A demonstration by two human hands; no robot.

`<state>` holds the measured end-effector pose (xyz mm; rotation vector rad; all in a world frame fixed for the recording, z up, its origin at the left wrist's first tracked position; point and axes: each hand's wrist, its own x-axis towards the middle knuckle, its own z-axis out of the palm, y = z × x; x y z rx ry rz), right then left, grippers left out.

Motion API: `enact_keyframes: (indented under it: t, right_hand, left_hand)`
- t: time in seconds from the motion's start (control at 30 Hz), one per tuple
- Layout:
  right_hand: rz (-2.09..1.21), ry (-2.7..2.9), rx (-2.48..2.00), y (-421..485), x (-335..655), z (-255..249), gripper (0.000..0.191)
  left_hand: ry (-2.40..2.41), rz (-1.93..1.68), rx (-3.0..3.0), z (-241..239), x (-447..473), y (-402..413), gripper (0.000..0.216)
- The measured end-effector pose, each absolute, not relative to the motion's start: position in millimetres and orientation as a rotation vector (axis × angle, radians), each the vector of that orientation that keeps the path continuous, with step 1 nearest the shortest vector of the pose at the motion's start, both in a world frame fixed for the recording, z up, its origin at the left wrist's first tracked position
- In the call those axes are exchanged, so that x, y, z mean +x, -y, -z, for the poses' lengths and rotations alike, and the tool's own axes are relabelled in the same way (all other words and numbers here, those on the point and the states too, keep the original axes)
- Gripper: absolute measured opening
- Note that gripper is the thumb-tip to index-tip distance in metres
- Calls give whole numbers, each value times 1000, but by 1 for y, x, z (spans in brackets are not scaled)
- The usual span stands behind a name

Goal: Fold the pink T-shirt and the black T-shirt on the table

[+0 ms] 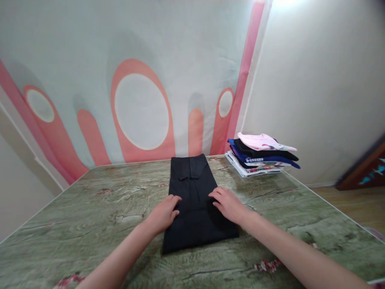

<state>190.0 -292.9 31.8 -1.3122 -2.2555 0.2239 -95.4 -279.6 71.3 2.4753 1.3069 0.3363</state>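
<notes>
A black shirt (194, 218), folded into a long narrow rectangle, lies flat on the table (120, 228) with what looks like its collar at the far end. At its left edge is my left hand (165, 210), the fingers lying over the cloth with the thumb apart from them. My right hand (228, 204) is at the opposite edge, fingers slightly bent and thumb apart, over the right side of the shirt. Neither hand shows cloth pinched in it. The fingertips of both hands point inward across the shirt.
To the back right, a stack of folded clothes (261, 156) stands near the table's corner, a pink garment (258, 141) on top. A wall hanging with pink and orange shapes (141, 108) rises behind the table. Beyond the right edge is a wooden floor (351, 200).
</notes>
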Motion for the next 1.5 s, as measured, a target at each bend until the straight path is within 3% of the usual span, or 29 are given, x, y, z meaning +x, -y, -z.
enact_keyframes:
  t: [0.1, 0.23, 0.37, 0.7, 0.87, 1.3, 1.5]
  right_hand:
    - [-113, 2293, -1147, 319, 175, -27, 26]
    - [-237, 2452, -872, 353, 162, -18, 27]
    - [-274, 2339, -982, 357, 173, -12, 30]
    - [-489, 2145, -1112, 325, 167, -17, 14]
    - [-366, 2160, -1214, 321, 152, -2, 10]
    - [-375, 1981, -1324, 308, 171, -6, 22]
    - [-2, 1805, -1553, 284, 220, -17, 33]
  left_hand:
    - [-1193, -516, 2718, -58, -82, 310, 37]
    - [-853, -418, 2915, -33, -74, 345, 38]
    - [-843, -295, 2956, -22, -82, 353, 51]
    - [-905, -444, 2678, -25, -77, 328, 35]
    - [-920, -415, 2667, -22, -76, 330, 36]
    - [-830, -264, 2781, -24, -78, 326, 45]
    - [-838, -206, 2843, -26, -79, 328, 47]
